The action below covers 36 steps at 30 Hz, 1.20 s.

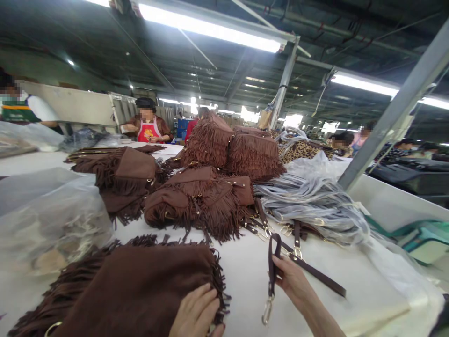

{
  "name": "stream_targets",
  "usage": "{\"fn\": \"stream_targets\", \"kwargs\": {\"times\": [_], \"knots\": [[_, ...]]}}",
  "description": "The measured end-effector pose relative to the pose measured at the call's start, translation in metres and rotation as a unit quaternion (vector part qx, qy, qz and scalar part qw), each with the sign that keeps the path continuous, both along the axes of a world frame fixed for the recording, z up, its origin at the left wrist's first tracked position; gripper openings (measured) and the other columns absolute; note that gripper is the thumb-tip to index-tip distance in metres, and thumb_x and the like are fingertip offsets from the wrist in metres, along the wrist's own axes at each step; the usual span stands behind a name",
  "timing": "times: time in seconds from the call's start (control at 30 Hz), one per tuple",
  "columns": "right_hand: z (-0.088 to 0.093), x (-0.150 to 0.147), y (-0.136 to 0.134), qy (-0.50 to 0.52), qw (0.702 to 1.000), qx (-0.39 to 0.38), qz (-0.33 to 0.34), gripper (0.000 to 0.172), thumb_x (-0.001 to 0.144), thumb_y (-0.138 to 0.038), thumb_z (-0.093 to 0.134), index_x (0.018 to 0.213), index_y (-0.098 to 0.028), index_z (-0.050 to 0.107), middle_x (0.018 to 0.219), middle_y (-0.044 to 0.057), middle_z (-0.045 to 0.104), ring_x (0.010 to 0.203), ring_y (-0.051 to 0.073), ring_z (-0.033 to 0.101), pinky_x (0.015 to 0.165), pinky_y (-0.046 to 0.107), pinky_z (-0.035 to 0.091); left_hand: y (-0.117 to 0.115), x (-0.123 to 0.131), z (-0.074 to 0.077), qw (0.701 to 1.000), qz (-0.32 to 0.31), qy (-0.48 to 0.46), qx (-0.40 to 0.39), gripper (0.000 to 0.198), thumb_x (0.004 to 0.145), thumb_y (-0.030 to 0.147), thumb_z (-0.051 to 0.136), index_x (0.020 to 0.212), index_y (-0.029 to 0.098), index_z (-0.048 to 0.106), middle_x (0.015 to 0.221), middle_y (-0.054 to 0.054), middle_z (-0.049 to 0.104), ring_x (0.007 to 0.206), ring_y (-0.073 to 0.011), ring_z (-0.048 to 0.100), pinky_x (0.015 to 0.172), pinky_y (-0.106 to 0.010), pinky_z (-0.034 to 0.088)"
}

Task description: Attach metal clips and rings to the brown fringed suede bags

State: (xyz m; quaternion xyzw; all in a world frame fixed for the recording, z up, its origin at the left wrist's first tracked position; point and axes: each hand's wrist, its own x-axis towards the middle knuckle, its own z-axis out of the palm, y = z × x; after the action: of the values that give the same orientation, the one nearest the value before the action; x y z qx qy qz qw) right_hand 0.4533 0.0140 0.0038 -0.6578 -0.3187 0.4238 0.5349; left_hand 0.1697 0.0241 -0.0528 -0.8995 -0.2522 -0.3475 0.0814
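Observation:
My left hand [196, 312] lies on the near edge of a brown fringed suede bag [140, 290] at the bottom of the view, fingers curled over its fringe. My right hand [293, 281] grips a dark brown strap [273, 262] that loops up over my fingers; one end hangs down to a metal clasp [267, 311], the other runs off to the right. Both rest over the white table [245, 276].
More brown fringed bags [199, 199] are heaped mid-table, with loose straps and clasps [263, 224], bundled clear plastic bags [308, 201] to the right and a plastic bag [49, 220] on the left. A slanted metal post [396, 107] rises at right. Other workers sit beyond the table.

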Motion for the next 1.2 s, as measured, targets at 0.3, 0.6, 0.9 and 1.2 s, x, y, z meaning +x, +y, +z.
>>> {"fn": "stream_targets", "kwargs": {"times": [0.3, 0.6, 0.9, 1.2], "knots": [[0.023, -0.072, -0.024, 0.263, 0.962, 0.060, -0.029, 0.031, 0.056, -0.035, 0.079, 0.077, -0.017, 0.063, 0.070, -0.002, 0.063, 0.062, 0.012, 0.055, 0.056, 0.023, 0.049, -0.045, 0.071, 0.036, 0.730, -0.012, -0.128, -0.671, 0.030, 0.076, 0.028, 0.046, 0.102, 0.015, 0.055, 0.075, -0.005, 0.068, 0.063, -0.0138, 0.061, 0.058, -0.023, 0.046], [-0.001, -0.066, -0.072, -0.496, 0.843, 0.210, 0.011, 0.058, 0.085, -0.037, 0.046, 0.137, -0.024, 0.025, 0.131, 0.012, 0.043, 0.122, 0.030, 0.037, 0.101, 0.053, 0.030, -0.040, 0.049, 0.061, 0.450, -0.120, -0.273, -0.842, 0.054, 0.054, 0.062, 0.065, 0.072, 0.012, 0.052, 0.049, 0.001, 0.054, 0.039, -0.0059, 0.042, 0.041, -0.018, 0.023], [-0.027, -0.078, -0.077, -0.551, 0.724, 0.252, 0.328, 0.051, 0.094, -0.025, 0.027, 0.141, -0.025, 0.009, 0.085, 0.005, 0.061, 0.074, 0.015, 0.062, 0.062, 0.020, 0.053, -0.039, 0.038, 0.061, 0.460, -0.152, -0.268, -0.833, 0.044, 0.075, 0.054, 0.047, 0.063, 0.012, 0.054, 0.039, 0.002, 0.050, 0.025, -0.0041, 0.032, 0.026, -0.016, 0.016], [-0.028, -0.086, -0.086, -0.588, 0.700, 0.231, 0.335, 0.041, 0.088, -0.018, 0.037, 0.129, -0.018, 0.030, 0.081, 0.005, 0.061, 0.068, 0.015, 0.062, 0.059, 0.020, 0.052, -0.044, 0.039, 0.062, 0.494, -0.116, -0.287, -0.813, 0.050, 0.075, 0.058, 0.043, 0.061, 0.011, 0.054, 0.045, -0.005, 0.058, 0.026, -0.0046, 0.036, 0.026, -0.015, 0.019]]}}
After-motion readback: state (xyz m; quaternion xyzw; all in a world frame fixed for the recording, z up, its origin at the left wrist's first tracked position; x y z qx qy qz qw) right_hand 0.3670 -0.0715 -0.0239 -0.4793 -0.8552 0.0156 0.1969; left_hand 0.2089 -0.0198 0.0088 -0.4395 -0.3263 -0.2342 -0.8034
